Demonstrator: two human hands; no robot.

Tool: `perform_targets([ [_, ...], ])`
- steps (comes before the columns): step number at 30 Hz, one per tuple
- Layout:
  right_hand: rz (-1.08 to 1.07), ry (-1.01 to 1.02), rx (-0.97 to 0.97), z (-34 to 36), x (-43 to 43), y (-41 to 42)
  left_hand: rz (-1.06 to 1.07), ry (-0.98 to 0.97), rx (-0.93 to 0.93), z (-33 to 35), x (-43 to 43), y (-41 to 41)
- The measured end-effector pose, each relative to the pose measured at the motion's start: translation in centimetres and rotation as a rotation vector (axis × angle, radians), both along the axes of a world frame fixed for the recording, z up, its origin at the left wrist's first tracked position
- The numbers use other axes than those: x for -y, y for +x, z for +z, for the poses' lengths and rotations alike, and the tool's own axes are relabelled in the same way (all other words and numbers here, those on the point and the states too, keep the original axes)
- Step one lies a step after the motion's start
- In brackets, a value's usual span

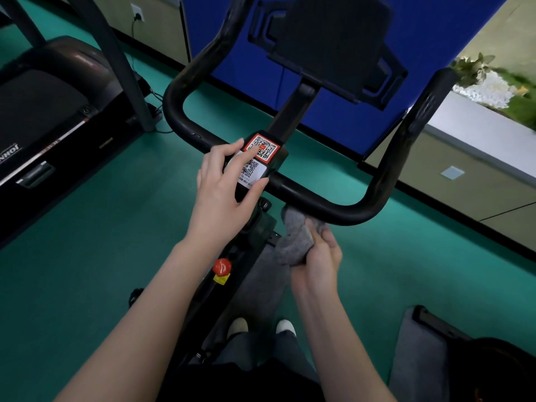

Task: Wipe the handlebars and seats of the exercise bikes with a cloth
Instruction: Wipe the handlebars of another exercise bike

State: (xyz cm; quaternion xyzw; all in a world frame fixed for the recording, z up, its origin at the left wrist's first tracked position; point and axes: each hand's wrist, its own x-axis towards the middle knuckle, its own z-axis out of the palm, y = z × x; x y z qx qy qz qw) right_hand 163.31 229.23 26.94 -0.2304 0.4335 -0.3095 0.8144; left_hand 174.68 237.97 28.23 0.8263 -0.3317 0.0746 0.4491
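**Grey cloth bunched under the handlebar's cross bar**

The cloth [294, 237] is a grey, fuzzy-looking fabric, crumpled into a thick wad with soft folds. It sits just right of the frame's centre. Its upper end lies against the near edge of the black handlebars [319, 198], just right of the centre block. The right hand [317, 262] grips its lower part, fingers curled tightly round the fabric and the thumb pressed into it from above.

The left hand [223, 187] lies on the centre block of the handlebars with its fingers spread and nearly straight, holding nothing. Its fingertips rest on the sticker panel [259, 158], which bears two QR codes, the upper one framed in red. The thumb lies along the panel's lower right edge.

The handlebars are matte black and sweep from the cross bar up into two horns, at upper left and right of the frame. A dark tablet holder [333, 39] stands on the stem above them. Below the left wrist a red knob [222, 266] sits on the bike's frame. A treadmill [43, 111] fills the upper left, on a green floor [87, 256].
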Motion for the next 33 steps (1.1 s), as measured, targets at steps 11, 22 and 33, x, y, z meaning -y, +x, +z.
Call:
perform_targets([
  [11, 0.041, -0.157, -0.096, 0.1, 1.2, -0.1, -0.002, 0.032, 0.013, -0.1, -0.1, 0.1],
  [22, -0.06, -0.363, -0.276, -0.3, 2.8, -5.2, 0.046, 0.097, 0.19, 0.5, 0.3, -0.5],
  [33, -0.164, -1.479, -0.504, 0.5, 1.2, -3.4, -0.244, 0.212, 0.319, 1.4, 3.1, -1.6],
])
